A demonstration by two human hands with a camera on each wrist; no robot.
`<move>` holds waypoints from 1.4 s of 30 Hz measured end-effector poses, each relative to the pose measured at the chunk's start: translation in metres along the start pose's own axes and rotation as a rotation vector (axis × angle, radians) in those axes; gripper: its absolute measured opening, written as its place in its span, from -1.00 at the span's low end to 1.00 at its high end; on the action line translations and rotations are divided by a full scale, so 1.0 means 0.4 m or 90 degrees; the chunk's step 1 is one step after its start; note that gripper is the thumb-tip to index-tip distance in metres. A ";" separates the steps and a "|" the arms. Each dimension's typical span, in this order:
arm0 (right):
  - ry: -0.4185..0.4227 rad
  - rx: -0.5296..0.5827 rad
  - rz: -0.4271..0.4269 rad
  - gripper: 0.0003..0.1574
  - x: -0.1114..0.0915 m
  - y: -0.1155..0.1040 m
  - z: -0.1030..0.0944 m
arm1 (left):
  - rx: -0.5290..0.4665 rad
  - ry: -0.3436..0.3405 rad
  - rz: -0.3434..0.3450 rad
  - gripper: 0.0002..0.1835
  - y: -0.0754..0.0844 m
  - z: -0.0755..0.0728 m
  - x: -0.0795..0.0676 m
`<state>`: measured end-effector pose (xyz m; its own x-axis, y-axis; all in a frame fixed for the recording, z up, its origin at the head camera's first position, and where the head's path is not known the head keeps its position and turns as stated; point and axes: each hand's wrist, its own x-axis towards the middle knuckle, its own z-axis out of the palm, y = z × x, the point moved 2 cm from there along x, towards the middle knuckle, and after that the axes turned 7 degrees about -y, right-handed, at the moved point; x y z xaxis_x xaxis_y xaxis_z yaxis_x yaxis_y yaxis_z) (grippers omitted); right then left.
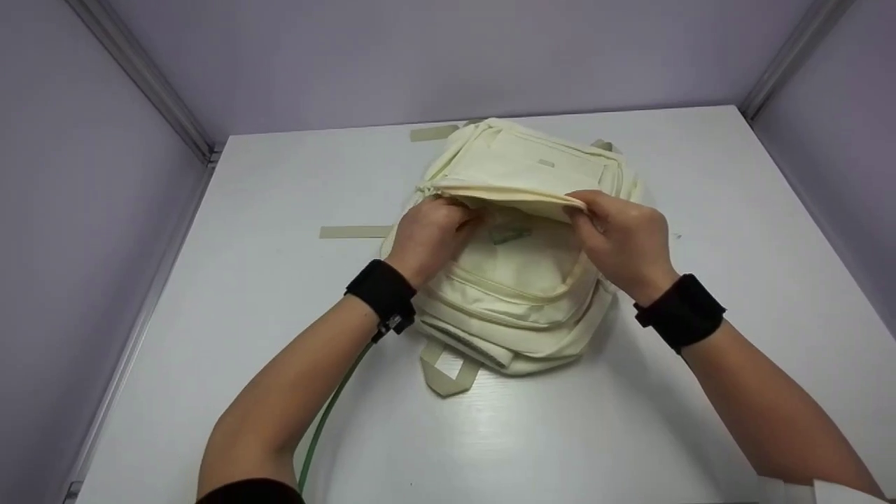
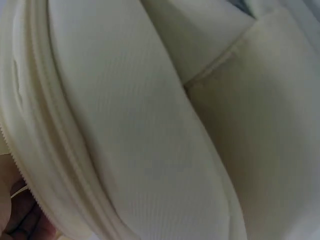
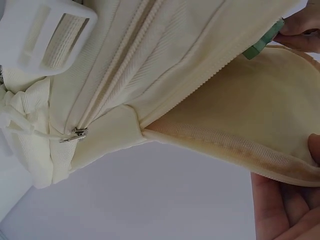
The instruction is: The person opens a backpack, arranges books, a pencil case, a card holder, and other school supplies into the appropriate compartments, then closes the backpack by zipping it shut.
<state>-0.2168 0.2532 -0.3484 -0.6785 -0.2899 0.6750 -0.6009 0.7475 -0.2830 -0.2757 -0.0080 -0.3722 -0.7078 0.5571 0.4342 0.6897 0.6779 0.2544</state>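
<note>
A cream backpack (image 1: 518,343) lies on its back, its front pocket unzipped. The fingers and thumb of my right hand (image 1: 626,234) pinch the right edge of the raised pocket flap (image 1: 511,194). At the flap's left edge, my left hand (image 1: 430,234) grips with curled fingers, its fingertips partly hidden under the fabric. A small green object (image 1: 509,234) shows in the pocket opening, close to the left fingertips; its green end (image 3: 257,47) peeks past the zip edge in the right wrist view. The left wrist view is mostly filled by pale fabric (image 2: 130,110).
The backpack rests on a white table (image 1: 266,294). Beige straps (image 1: 355,232) stick out to its left, and a strap loop (image 1: 448,385) lies at its front. A white buckle (image 3: 55,37) and a metal zip pull (image 3: 77,134) show close up. A green cable (image 1: 325,413) hangs beside the left forearm.
</note>
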 end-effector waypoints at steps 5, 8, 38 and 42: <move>-0.004 0.003 0.000 -0.84 0.007 -0.003 0.005 | -0.019 -0.007 0.030 -0.83 0.006 0.013 0.002; -0.001 0.001 -0.003 -0.84 0.009 -0.001 0.009 | -0.029 -0.029 0.057 -0.83 0.005 0.013 -0.001; -0.072 -0.005 -0.218 -0.50 -0.151 -0.050 0.080 | -0.044 0.008 0.042 -0.65 -0.108 -0.044 -0.116; -0.067 -0.011 -0.208 -0.56 -0.169 -0.056 0.092 | -0.017 -0.010 0.082 -0.69 -0.108 -0.036 -0.121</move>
<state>-0.1729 0.2340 -0.4127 -0.4922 -0.5751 0.6534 -0.7868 0.6151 -0.0513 -0.2691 -0.0709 -0.3917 -0.6149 0.6465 0.4515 0.7790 0.5870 0.2204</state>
